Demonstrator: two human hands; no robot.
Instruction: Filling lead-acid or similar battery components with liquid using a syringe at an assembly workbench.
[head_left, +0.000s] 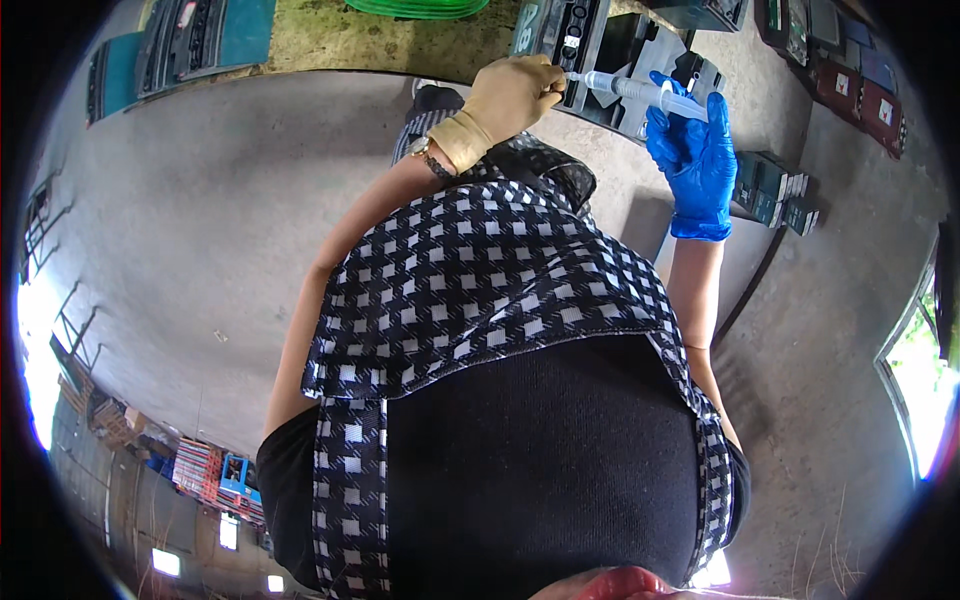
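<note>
My left hand [512, 95], in a tan glove, is closed around the tip end of a clear plastic syringe [640, 92] near the top of the view. My right hand [698, 150], in a blue glove, grips the syringe's barrel end from the right. The syringe lies nearly level above a dark rectangular battery-like case [600, 40] standing on the concrete floor, its tip pointing left toward the case's top. A wristwatch [432, 158] sits on my left wrist. My checked shirt and dark apron fill the middle of the view.
Small dark boxes [775, 190] lie on the floor to the right of my right hand. More dark cases stand at top left [190, 40] and red-labelled ones at top right [860, 90]. A green hose [420, 8] crosses the top edge. Bare concrete spreads left.
</note>
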